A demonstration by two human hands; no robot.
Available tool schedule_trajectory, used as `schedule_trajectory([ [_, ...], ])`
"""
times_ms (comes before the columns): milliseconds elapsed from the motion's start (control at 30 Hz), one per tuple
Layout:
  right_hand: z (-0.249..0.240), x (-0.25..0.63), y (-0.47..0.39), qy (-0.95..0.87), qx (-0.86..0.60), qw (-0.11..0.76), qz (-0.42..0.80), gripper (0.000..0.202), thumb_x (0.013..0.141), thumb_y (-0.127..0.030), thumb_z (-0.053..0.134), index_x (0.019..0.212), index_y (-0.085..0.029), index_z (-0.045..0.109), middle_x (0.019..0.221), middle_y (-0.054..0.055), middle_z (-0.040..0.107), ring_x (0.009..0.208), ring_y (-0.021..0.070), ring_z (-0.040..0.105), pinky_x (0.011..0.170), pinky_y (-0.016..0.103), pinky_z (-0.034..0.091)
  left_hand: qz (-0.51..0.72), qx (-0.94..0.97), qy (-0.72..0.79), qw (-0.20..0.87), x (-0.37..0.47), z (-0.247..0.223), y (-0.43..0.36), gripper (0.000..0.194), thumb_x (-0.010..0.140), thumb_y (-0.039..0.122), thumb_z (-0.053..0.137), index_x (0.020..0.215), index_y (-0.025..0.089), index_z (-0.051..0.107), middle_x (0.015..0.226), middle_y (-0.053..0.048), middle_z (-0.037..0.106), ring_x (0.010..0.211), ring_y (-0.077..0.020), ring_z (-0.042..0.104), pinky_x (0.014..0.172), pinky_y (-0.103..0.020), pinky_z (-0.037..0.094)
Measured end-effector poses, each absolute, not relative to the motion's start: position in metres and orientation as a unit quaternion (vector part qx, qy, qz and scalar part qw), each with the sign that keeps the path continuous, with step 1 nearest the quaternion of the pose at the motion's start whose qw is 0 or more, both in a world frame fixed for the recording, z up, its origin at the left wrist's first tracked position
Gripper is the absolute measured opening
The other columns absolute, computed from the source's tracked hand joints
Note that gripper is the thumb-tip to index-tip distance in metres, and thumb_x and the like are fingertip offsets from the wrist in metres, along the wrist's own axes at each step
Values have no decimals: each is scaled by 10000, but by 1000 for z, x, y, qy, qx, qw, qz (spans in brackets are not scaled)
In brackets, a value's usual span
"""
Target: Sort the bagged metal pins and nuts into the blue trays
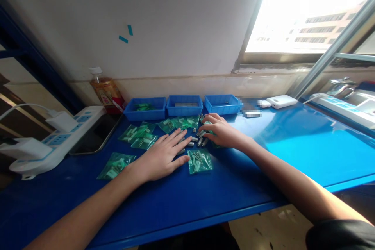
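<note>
My left hand (165,154) lies palm down with its fingers spread, partly over some small metal cylinders. To its right, my right hand (218,129) reaches over the loose metal cylinders (201,140) with curved fingers; whether it grips one is hidden. A green plastic bag (200,161) with small metal and white parts lies just right of my left thumb. More such bags sit beyond and left of my left hand, among them a bag (115,165) near my left wrist and a pair (140,134) farther back.
Three blue bins, left (145,115), middle (184,111) and right (222,108), line the wall on the blue table (234,187). At left are a phone (95,134), a power strip (58,140) and a bottle (105,91). A white device (282,101) rests at the back right.
</note>
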State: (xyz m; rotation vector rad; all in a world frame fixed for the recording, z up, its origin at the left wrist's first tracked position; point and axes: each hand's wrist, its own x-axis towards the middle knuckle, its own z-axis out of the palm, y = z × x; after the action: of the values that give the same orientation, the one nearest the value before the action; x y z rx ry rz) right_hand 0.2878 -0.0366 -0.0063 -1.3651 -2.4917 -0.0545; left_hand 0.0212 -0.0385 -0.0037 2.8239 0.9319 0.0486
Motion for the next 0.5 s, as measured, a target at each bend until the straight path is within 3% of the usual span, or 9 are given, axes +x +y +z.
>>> schedule_trajectory([
  [167, -4, 271, -45, -873, -461, 158, -12, 228, 896, -246, 572, 1100, -234, 672, 1103, 110, 579, 1138, 277, 443, 934, 450, 416, 36, 949, 304, 81, 20, -10, -37, 584, 975, 564, 260, 1506, 336, 178, 1591, 4, 118, 1460, -272, 119, 1149, -469, 208],
  [300, 11, 268, -55, -876, -466, 122, -26, 299, 910, -116, 456, 1142, -191, 629, 1070, 117, 596, 1052, 254, 492, 887, 406, 413, 47, 949, 299, 92, 18, -6, -36, 598, 972, 562, 275, 1506, 301, 211, 1590, -14, 159, 1452, -270, 170, 1151, -454, 221],
  [500, 28, 274, -68, -884, -463, 55, 41, 182, 885, -199, 535, 1045, -161, 613, 977, 92, 632, 904, 222, 577, 747, 317, 420, 167, 907, 367, 117, 3, 21, -31, 548, 988, 505, 273, 1446, 219, 366, 1458, -72, 452, 1316, -233, 440, 1076, -346, 363],
])
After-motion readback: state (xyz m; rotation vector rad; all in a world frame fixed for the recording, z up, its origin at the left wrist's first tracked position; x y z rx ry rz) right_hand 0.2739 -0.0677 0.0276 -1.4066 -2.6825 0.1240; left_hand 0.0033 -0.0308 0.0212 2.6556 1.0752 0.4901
